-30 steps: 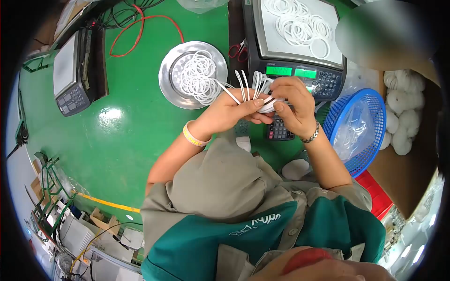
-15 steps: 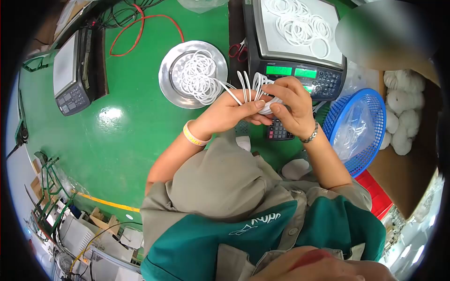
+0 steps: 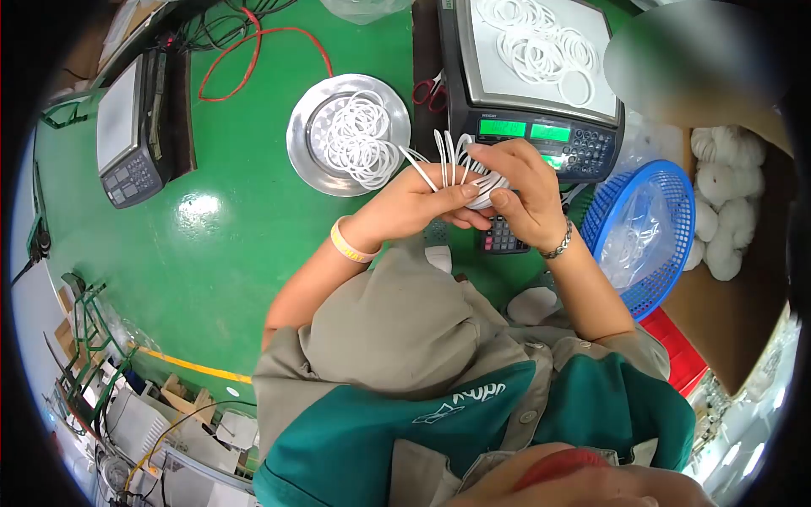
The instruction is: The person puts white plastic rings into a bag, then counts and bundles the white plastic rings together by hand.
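A bunch of thin white rings (image 3: pixel 482 184) is held between my two hands in front of my body. My left hand (image 3: pixel 427 201) grips the bunch, its thumb pressed along the rings while several loops stand up past its fingers. My right hand (image 3: pixel 525 188) pinches the right side of the same bunch with bent fingers and thumb. Just beyond my left hand, a round metal plate (image 3: pixel 302 135) carries a pile of white rings (image 3: pixel 361 139). More white rings (image 3: pixel 541 46) lie on the pan of a digital scale (image 3: pixel 528 127) beyond my right hand.
Red-handled scissors (image 3: pixel 431 91) lie beside the scale, and a calculator (image 3: pixel 504 237) sits below my hands. A blue basket (image 3: pixel 598 221) with clear plastic bags stands right, near a cardboard box (image 3: pixel 735 317) of white bundles. Another scale (image 3: pixel 127 135) and a red cable (image 3: pixel 291 30) are left.
The rings between my hands have shifted slightly, with the loops spreading apart a little more. My right fingers have moved slightly along the bunch. Plate and scale stay the same.
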`<action>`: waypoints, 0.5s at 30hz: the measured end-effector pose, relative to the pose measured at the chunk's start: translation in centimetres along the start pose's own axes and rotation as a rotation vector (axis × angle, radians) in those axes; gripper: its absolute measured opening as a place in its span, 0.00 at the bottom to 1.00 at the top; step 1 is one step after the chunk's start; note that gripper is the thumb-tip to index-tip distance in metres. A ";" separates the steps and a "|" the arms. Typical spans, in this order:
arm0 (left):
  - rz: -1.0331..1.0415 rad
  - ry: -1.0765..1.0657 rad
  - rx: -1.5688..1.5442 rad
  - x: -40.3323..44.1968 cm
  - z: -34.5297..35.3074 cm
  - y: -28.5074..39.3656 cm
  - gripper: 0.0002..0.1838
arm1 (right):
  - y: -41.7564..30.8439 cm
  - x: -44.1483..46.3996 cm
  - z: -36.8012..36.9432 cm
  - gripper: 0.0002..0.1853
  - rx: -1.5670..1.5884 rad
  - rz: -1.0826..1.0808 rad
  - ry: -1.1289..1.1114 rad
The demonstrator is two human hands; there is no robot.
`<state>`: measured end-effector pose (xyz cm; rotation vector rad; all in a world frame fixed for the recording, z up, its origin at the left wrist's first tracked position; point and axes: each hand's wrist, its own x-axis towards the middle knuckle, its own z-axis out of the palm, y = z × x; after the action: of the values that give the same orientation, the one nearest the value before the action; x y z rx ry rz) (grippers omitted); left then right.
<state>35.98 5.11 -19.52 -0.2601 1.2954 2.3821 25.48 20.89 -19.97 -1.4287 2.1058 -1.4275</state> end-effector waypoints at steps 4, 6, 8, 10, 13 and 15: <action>-0.009 -0.021 0.024 0.1 -0.4 -0.5 0.17 | 0.0 0.0 0.0 0.19 -0.004 0.023 -0.045; -0.004 -0.015 0.011 0.0 -0.3 -0.4 0.17 | 0.1 0.0 0.1 0.19 -0.004 0.000 -0.030; -0.012 -0.021 0.010 0.1 -0.3 -0.3 0.16 | 0.1 0.0 0.0 0.20 0.014 0.020 -0.040; -0.015 -0.021 0.003 0.1 -0.4 -0.5 0.16 | 0.1 -0.1 0.1 0.20 0.016 0.005 -0.025; -0.030 -0.040 0.007 0.1 -0.5 -0.4 0.16 | 0.1 -0.1 0.1 0.16 0.027 -0.019 0.025; -0.038 -0.038 0.013 0.1 -0.4 -0.4 0.17 | 0.2 0.0 -0.1 0.15 -0.004 -0.031 0.017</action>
<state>36.01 5.04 -20.07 -0.2329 1.2771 2.3356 25.31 20.92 -20.09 -1.4621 2.1063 -1.4525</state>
